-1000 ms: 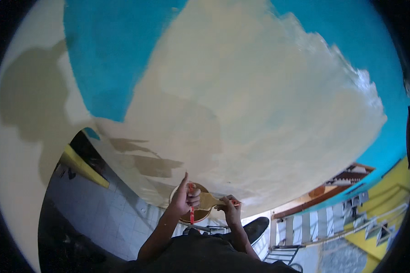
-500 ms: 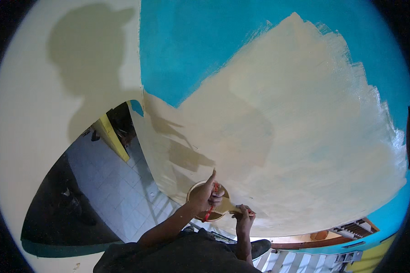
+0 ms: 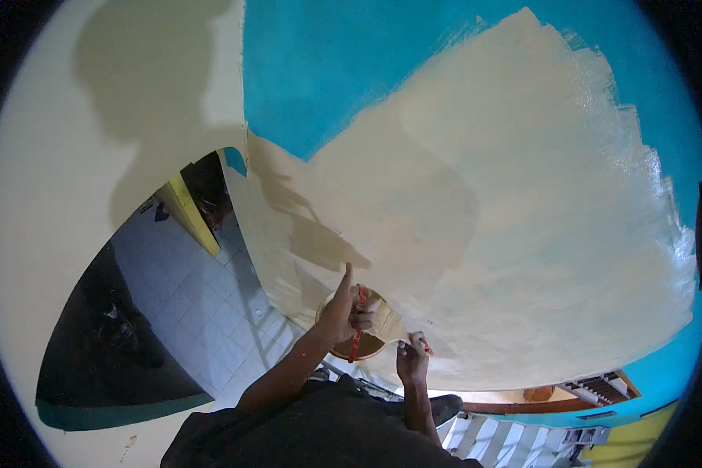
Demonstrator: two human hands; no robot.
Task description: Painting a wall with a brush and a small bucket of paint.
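Observation:
My left hand point(image 3: 342, 318) is closed round a red strip point(image 3: 356, 343) across the mouth of a round paint bucket point(image 3: 373, 349), its thumb pointing up. The bucket looks brown inside, with a pale rim. In my right hand point(image 3: 413, 360) is a wide paintbrush point(image 3: 388, 323), gripped by its handle, whose red end sticks out past the fingers. Cream paint coats the bristles, which lie over the bucket's right side, close to my left fingers. Beyond both hands rises a wall with a large cream painted patch point(image 3: 522, 203) over bright blue point(image 3: 327, 70).
At left, a curved opening in the cream wall point(image 3: 39, 195) shows a tiled floor point(image 3: 179, 288) and a yellow post point(image 3: 191, 214). Low at right are a brown-edged ledge point(image 3: 499, 405) and a striped floor point(image 3: 507, 444). My shadow falls on the wall.
The brush has turned, showing more of its broad bristle face over the bucket. Both hands and the bucket sit slightly higher in view, and the wall has shifted upward too.

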